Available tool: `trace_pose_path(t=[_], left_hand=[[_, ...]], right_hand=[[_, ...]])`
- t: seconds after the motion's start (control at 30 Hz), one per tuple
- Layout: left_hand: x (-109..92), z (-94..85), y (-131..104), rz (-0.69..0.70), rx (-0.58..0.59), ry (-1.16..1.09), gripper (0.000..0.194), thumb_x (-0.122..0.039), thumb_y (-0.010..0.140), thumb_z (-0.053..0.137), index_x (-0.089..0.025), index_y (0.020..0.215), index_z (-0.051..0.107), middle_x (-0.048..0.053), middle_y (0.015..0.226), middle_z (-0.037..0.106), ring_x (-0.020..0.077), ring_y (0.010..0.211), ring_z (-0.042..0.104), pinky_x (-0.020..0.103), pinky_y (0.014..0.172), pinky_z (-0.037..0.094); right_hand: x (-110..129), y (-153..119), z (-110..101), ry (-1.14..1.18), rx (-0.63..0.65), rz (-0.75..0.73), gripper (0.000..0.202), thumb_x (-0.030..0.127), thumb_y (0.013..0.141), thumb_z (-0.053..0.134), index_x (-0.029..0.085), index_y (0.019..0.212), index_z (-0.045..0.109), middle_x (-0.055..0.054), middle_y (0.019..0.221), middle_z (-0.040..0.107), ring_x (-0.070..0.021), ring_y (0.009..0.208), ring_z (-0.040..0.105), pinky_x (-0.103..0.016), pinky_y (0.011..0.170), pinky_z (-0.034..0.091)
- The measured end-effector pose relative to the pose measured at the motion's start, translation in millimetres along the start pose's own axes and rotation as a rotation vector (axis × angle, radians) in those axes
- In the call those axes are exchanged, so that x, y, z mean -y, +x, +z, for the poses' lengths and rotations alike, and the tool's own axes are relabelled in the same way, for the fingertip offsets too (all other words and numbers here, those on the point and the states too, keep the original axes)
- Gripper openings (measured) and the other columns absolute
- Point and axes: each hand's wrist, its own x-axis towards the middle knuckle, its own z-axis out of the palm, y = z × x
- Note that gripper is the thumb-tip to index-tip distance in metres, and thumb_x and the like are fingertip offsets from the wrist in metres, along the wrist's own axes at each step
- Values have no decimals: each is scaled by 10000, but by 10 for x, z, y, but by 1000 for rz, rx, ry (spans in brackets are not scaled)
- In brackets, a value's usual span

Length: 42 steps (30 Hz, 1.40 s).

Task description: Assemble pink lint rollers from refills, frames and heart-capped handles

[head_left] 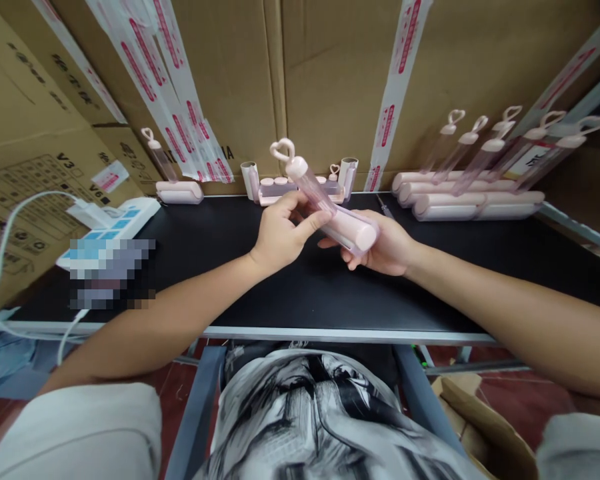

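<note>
A pale pink lint roller (350,227) is tilted in front of me, its heart-shaped loop at the upper left and its thick pink end at the lower right. It has a see-through pink tube in the middle. My left hand (283,230) is closed round the tube, thumb on top. My right hand (387,247) supports the thick end from beneath and behind, its fingers partly hidden by the roller. Behind it, a low pink case (275,198) with round pink pieces stands between two short upright tubes (249,175).
Several similar lint rollers (480,207) stand at the back right, and one more (179,192) at the back left. A power strip (130,220) with a white cable lies left on the black table (290,300). Taped cardboard boxes (330,87) wall the back. A dark pointed tool (384,205) lies behind my right hand.
</note>
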Motion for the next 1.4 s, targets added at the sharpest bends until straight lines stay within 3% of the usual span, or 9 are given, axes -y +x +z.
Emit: trace_pose_path(t=[0.17,0.33,0.5,0.67,0.87,1.07,1.2,1.3,1.4], left_hand=[[-20,-66,39,-33,50,78,298,-476,929,818,-178,942,822,71,1023,787,194,894,684,350,851,579],[-42,-49,4,-21,112,104,178,-348,862,820,-175,904,821,53,963,761,180,835,658,347,829,568],[9,-66,-6,4,83,186,199,-392,847,795,-194,832,782,44,929,736,188,824,637,360,818,544],[155,-91,50,-43,59,258,209,-400,840,778,-194,811,758,38,901,712,196,828,639,372,846,532],[253,-67,78,-94,47,400,221,-407,833,760,-190,819,719,52,912,700,222,870,641,392,876,539],[199,-113,138,-114,110,527,252,-430,831,724,-177,827,722,89,929,727,242,850,664,406,857,536],[264,-423,348,-213,162,695,242,-438,773,749,-197,777,718,100,851,732,261,773,644,391,746,492],[423,-874,567,-405,238,825,253,-441,682,810,-228,686,673,77,691,652,297,750,630,385,707,440],[654,-1350,750,-512,229,913,251,-420,646,818,-242,632,642,54,626,579,320,794,636,384,732,424]], right_hand=[[-95,26,4,-95,23,120,583,633,1110,387,173,1015,731,-112,770,802,-169,455,629,-274,419,578],[-137,26,16,-307,-70,62,538,664,1073,570,193,823,640,-7,484,573,-130,363,496,-205,294,394],[-69,42,-122,-508,-151,-58,434,588,1064,649,162,1071,734,-36,622,692,-137,421,574,-208,295,405],[-77,93,-252,-770,-145,-196,244,382,1029,700,176,1134,778,-44,808,748,-119,491,609,-212,323,471],[-93,115,-296,-967,-221,-297,337,291,1015,641,159,1305,754,-60,912,788,-130,533,651,-244,435,522],[-82,124,-332,-1125,-163,-354,397,365,1012,642,131,1312,756,-51,859,784,-175,626,709,-293,596,550],[-85,116,-340,-1162,-142,-390,403,404,1005,651,140,1286,771,-28,807,767,-179,645,699,-308,662,542],[-93,114,-342,-1176,-124,-407,416,418,1002,658,142,1291,774,-29,837,779,-178,676,706,-312,709,542],[-105,123,-337,-1194,-105,-420,410,408,994,673,147,1291,781,-31,858,791,-187,735,721,-314,749,537]])
